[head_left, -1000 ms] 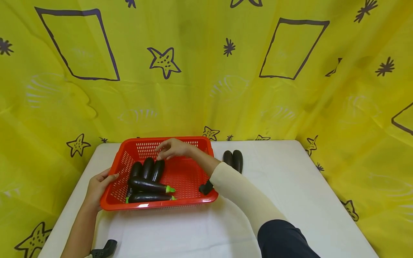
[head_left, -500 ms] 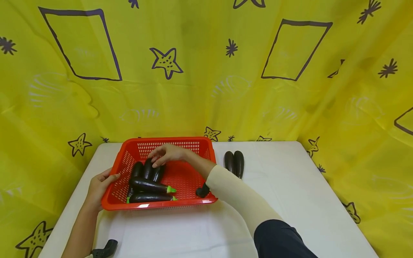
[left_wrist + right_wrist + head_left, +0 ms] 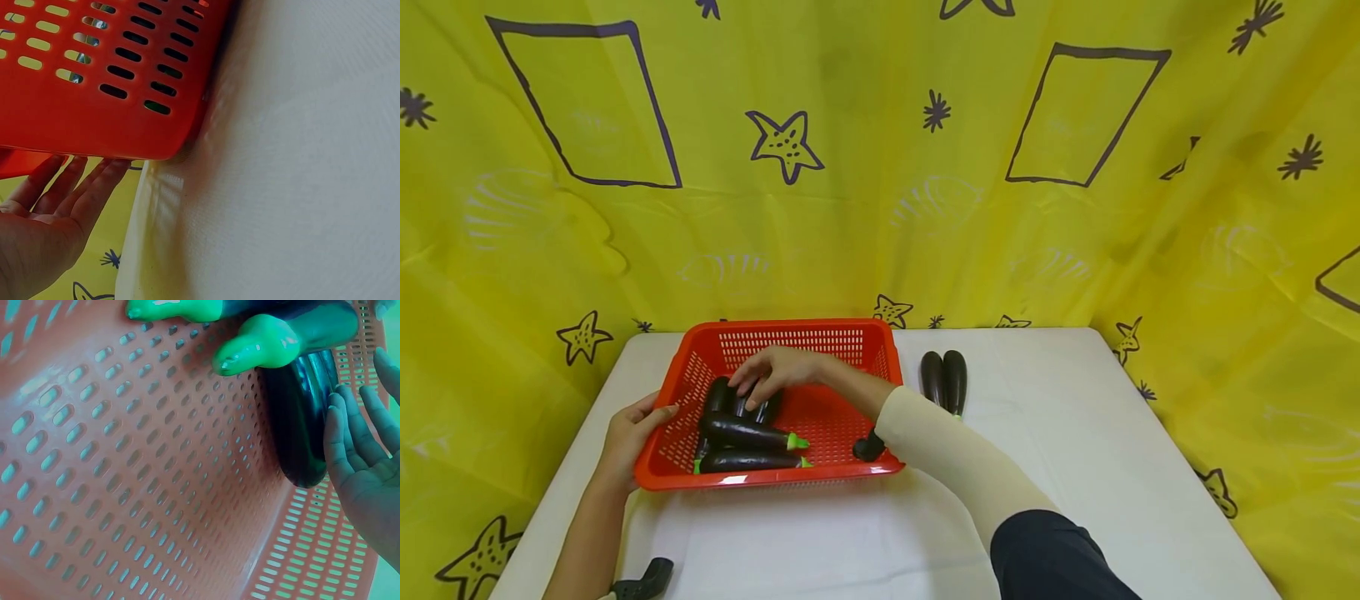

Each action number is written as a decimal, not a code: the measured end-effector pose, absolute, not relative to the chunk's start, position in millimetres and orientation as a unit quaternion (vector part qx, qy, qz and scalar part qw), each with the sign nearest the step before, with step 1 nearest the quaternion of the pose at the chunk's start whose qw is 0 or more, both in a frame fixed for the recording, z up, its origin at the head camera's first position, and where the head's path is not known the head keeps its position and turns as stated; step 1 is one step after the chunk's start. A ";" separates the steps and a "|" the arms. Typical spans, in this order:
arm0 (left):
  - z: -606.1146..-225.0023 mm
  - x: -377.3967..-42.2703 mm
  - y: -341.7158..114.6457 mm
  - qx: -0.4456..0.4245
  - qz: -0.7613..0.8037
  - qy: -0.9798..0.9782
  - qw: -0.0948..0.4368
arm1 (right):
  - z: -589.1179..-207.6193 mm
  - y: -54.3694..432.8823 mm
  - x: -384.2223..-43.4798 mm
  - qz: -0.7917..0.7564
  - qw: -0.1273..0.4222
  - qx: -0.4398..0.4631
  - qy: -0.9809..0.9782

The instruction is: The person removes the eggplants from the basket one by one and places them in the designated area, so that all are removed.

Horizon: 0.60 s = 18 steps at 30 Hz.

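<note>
A red plastic basket (image 3: 820,417) with slotted walls holds several glossy dark eggplants with green stem ends. At the basket's left side, my left hand (image 3: 630,437) grips the rim, thumb over the top; the left wrist view shows its fingers under the rim (image 3: 94,150). My right hand (image 3: 782,369) is inside the basket, fingers and thumb spread over the upright middle eggplant (image 3: 741,407). In the right wrist view, the fingers (image 3: 350,437) are loosely bent right at the side of an eggplant (image 3: 300,437). Two more eggplants lie crosswise in front, the upper one (image 3: 741,431) over the others' lower ends.
Two eggplants (image 3: 955,379) lie side by side on the white tabletop (image 3: 1075,433), right of the basket and partly behind the right sleeve (image 3: 947,442). A yellow patterned curtain (image 3: 850,233) stands behind the table and along its sides.
My right hand has moved left and down, from the right-hand upright eggplant to over the middle one. My left hand and the basket have stayed in place.
</note>
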<state>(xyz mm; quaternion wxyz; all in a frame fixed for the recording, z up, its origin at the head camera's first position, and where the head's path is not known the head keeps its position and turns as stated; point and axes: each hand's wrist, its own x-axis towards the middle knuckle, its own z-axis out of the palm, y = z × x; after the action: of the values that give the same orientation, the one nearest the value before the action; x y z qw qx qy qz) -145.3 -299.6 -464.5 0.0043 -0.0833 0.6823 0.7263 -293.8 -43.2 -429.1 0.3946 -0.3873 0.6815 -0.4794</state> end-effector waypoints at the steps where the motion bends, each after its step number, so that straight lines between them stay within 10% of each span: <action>1: -464.5 -145.4 -299.6 -0.083 0.725 0.683 0.005 | -429.3 -44.0 -293.0 -0.481 0.398 -0.385 0.679; 18: -465.2 -146.3 -300.0 -0.066 0.732 0.678 -0.002 | -430.0 -50.1 -284.9 -0.466 0.427 -0.384 0.673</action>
<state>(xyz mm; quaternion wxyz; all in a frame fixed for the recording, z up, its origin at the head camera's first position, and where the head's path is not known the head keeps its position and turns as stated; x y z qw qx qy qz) -146.3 -300.0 -465.2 -0.0025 -0.0664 0.6784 0.7317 -284.9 -50.1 -430.0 0.4270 -0.3838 0.6730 -0.4663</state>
